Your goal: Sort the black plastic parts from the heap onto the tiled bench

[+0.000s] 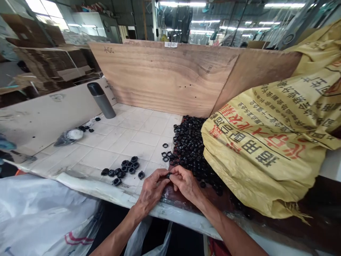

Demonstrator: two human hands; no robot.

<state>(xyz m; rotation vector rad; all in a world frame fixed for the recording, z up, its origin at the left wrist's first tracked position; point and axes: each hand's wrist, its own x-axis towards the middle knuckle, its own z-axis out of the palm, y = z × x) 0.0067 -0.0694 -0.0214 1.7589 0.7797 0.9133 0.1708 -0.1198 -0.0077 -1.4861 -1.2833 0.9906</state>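
Observation:
My left hand (pixel 153 185) and my right hand (pixel 184 179) meet at the front edge of the table. Between their fingertips is a small black ring-shaped part (pixel 168 175), pinched from both sides and mostly covered by the fingers. Just beyond my right hand spreads a large heap of similar black parts (pixel 190 142). A few loose black rings (pixel 165 155) lie at the heap's left side. Left of my left hand, a cluster of black ring parts (pixel 130 165) rests on the pale tiled surface.
A yellow woven sack (pixel 255 142) with printed characters leans over the heap's right side. Wooden boards (pixel 165 76) wall the table's back. A grey thermos flask (pixel 102 101) stands at the back left, near a plastic bag (pixel 68 137). White sacking (pixel 39 209) sits below, front left.

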